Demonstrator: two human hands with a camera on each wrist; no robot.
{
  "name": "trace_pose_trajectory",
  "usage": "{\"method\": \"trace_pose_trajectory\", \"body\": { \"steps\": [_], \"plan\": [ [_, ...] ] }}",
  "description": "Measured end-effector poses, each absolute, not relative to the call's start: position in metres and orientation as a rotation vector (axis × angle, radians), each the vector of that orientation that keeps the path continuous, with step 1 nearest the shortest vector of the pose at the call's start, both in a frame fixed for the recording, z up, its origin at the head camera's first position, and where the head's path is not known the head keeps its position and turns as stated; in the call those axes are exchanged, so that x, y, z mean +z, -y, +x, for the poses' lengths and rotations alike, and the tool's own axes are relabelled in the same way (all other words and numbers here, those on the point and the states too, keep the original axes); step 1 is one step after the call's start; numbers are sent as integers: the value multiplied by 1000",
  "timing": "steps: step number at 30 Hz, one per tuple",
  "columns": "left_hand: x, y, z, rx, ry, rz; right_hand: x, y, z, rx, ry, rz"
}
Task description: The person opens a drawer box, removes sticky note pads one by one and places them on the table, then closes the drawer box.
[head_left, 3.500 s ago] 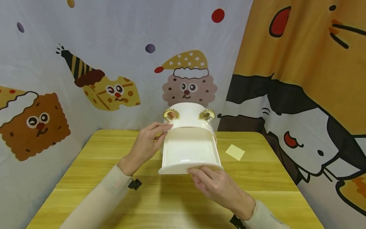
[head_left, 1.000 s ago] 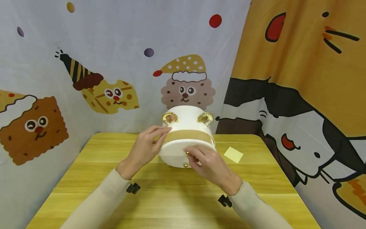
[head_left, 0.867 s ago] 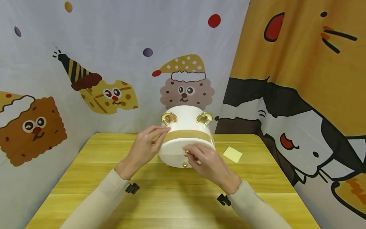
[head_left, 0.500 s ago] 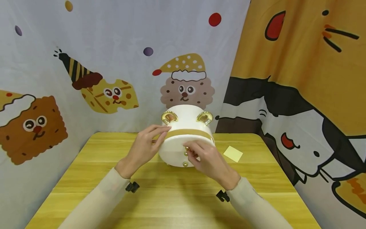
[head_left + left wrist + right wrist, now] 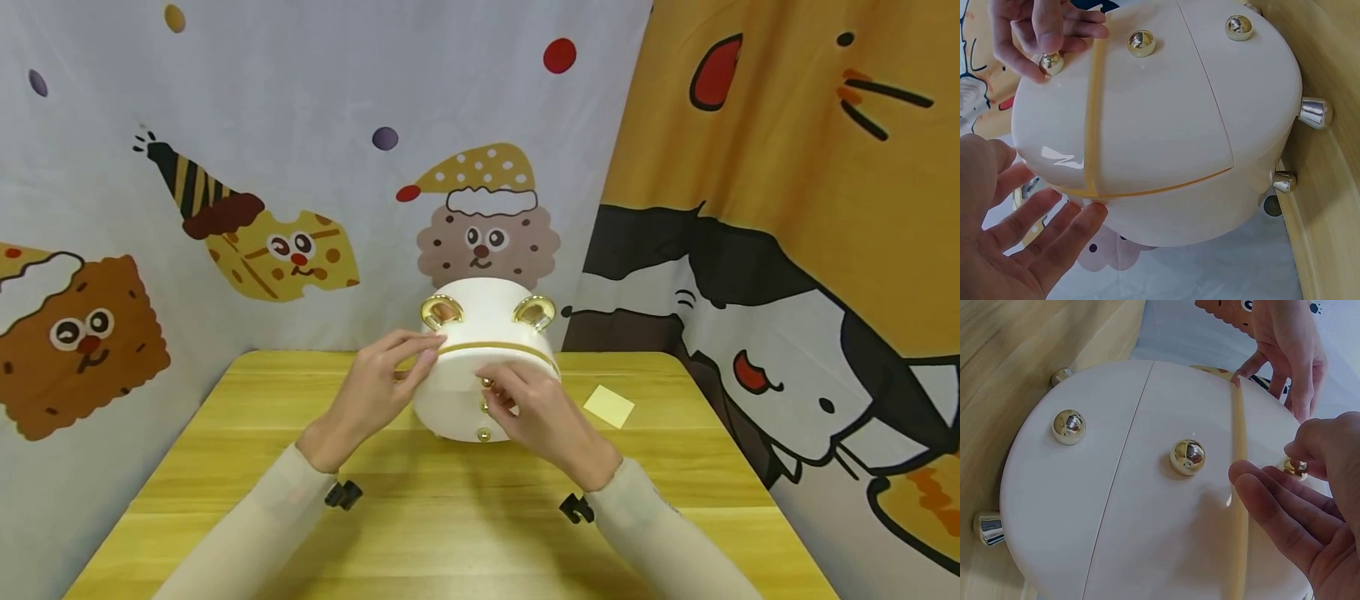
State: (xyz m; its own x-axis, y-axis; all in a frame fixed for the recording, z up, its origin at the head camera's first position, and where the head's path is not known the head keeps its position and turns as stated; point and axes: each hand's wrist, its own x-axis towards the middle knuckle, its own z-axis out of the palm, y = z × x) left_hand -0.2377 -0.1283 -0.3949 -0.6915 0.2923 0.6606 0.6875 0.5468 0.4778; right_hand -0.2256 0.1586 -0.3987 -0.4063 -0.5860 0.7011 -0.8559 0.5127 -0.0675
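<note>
A white rounded box (image 5: pixel 480 292) with two gold ears (image 5: pixel 535 313) stands on the table, its front split into stacked drawers with round gold knobs. The top drawer (image 5: pixel 1269 431) sits slightly out, leaving a narrow tan gap behind its front. My right hand (image 5: pixel 551 417) pinches the top knob (image 5: pixel 1052 64) between thumb and index finger, the other fingers extended over the drawer front. At the box's upper left, my left hand (image 5: pixel 375 375) touches the edge near that gap with loosely bent fingertips. Below are the middle knob (image 5: pixel 1187 456) and the bottom knob (image 5: pixel 484 434).
A yellow paper square (image 5: pixel 609 406) lies on the wooden table (image 5: pixel 465 533) right of the box. Short metallic feet (image 5: pixel 1315 112) hold the box up. Behind the table hangs a cartoon-printed cloth (image 5: pixel 315 100).
The top drawer, far out at first, has slid back in until only a thin gap shows. My right hand moved forward with it, from the drawer's front edge to its knob. The left hand stayed put.
</note>
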Motion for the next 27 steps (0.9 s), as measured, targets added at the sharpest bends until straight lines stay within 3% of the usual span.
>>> {"method": "trace_pose_trajectory", "body": {
  "steps": [27],
  "plan": [
    [-394,127,-238,-978,2256,-788,-402,-156,-241,650,2138,1172]
  ]
}}
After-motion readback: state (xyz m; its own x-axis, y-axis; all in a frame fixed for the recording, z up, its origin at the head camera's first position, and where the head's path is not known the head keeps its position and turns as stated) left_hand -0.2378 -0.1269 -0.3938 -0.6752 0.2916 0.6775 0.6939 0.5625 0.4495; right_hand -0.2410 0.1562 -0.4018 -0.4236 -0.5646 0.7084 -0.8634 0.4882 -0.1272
